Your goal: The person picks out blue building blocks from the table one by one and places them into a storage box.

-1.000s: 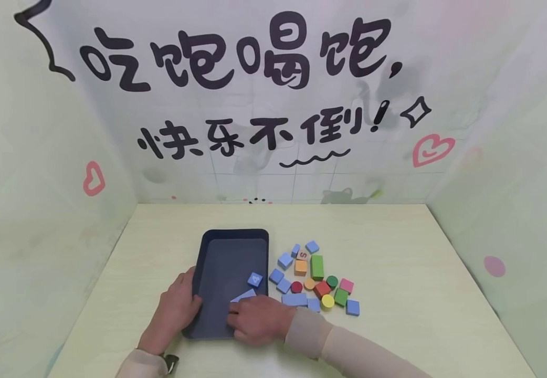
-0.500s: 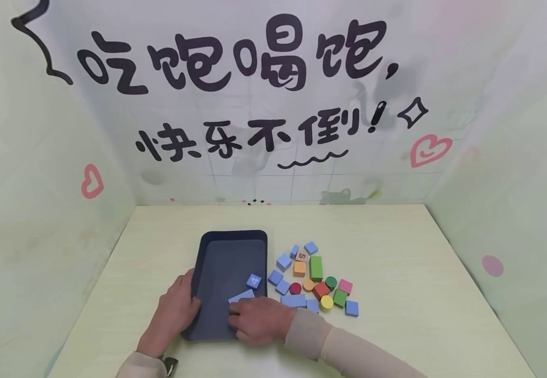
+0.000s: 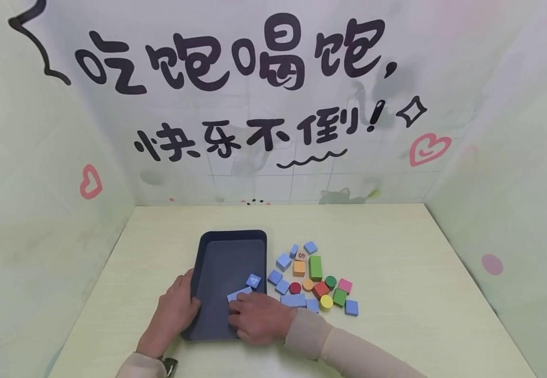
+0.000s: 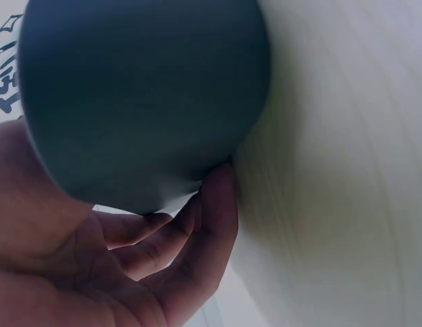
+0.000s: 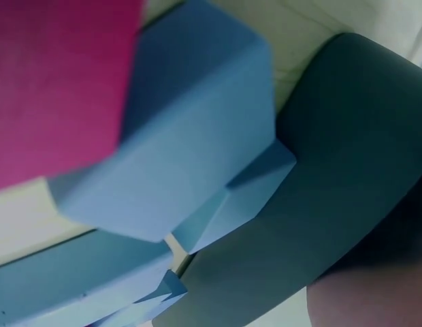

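A dark grey tray [image 3: 226, 262] lies on the table, and my left hand [image 3: 174, 307] grips its left side. In the left wrist view, fingers [image 4: 218, 231] bend in against the tray's outer wall [image 4: 143, 102]. My right hand [image 3: 260, 317] reaches over the tray's near right part with bent fingers. Its index finger overlaps a long blue block [image 3: 239, 294] in the tray. What lies under this hand is hidden, so I cannot tell if it holds a block. Beside the long one sits a blue cube [image 3: 253, 280] marked 4.
Right of the tray lie several blocks: blue ones such as a long block [image 3: 293, 300], a green block [image 3: 315, 268], an orange cube [image 3: 299, 269], a red block [image 3: 321, 290], a yellow cylinder [image 3: 326, 302] and a pink block [image 3: 345, 285]. A printed cloth wall [image 3: 273, 184] stands behind.
The long blue block in the tray has shifted slightly away from me, closer to the cube marked 4. My right index finger now lies over it. My left hand stays on the tray.
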The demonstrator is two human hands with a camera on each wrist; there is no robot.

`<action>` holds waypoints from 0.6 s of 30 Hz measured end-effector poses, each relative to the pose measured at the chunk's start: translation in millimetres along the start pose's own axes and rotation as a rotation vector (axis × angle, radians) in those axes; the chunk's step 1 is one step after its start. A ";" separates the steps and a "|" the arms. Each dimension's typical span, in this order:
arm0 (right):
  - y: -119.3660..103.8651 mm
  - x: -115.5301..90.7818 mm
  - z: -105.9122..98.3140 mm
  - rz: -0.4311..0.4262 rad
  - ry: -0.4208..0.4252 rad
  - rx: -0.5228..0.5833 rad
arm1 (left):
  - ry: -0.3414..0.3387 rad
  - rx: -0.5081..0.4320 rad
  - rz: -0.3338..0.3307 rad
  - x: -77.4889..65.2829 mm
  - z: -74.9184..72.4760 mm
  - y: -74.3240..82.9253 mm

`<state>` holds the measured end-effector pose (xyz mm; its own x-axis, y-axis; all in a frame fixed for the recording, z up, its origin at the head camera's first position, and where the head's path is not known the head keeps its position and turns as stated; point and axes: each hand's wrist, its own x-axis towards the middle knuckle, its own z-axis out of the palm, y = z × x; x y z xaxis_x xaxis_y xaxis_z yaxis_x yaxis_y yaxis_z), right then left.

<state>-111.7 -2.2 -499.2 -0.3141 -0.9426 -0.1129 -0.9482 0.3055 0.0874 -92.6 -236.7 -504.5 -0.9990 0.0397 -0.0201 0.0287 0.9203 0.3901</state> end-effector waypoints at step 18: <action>18.7 -12.6 -11.5 0.027 0.146 0.051 | 0.000 -0.010 0.007 0.4 -0.2 -0.9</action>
<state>-125.0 13.9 -484.8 -0.3326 -0.9425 0.0345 -0.9419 0.3338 0.0381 -93.0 -237.6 -504.7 -0.9988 0.0464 -0.0174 0.0357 0.9162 0.3990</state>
